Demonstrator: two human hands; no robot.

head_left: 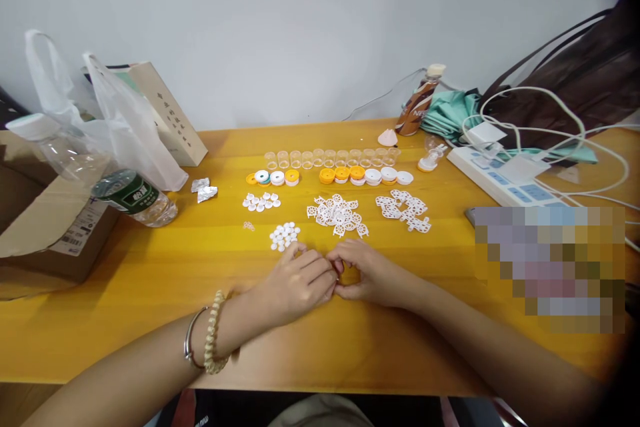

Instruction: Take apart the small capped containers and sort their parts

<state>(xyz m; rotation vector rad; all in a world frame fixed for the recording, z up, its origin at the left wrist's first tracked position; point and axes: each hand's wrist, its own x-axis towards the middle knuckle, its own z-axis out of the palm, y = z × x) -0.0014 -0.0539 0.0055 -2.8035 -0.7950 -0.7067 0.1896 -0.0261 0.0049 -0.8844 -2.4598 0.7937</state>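
1. Head view: both hands meet on the yellow wooden table (150, 293), fingertips together over some small part; the left hand (295, 283) curls in from the left with a bangle and a bead bracelet at its wrist, the right hand (367, 273) comes in from the right; what lies between the fingertips is hidden, so I cannot tell whether either hand is pinched on a piece or only touching it.

2. The nearest parts lie just beyond the knuckles: a little heap of white round discs (284, 236) by the left hand, and a pile of white lacy cut-outs (339, 215) ahead of the right, with a second like pile (404, 209) further right.

3. Behind these sits a row of orange and white caps (350, 175), and behind that a line of clear small cups (333, 158); another cluster of white discs (261, 201) lies to the left.

4. To fit such small pieces well, in my judgement, keep both wrists resting on the table for steadiness; work close to the piles; press evenly with the fingertips, not hard, since the lacy pieces look thin and likely to bend.

5. A plastic bottle (135, 199) lies on its side at the left, well apart; a power strip (505, 177) with cables sits at the right.
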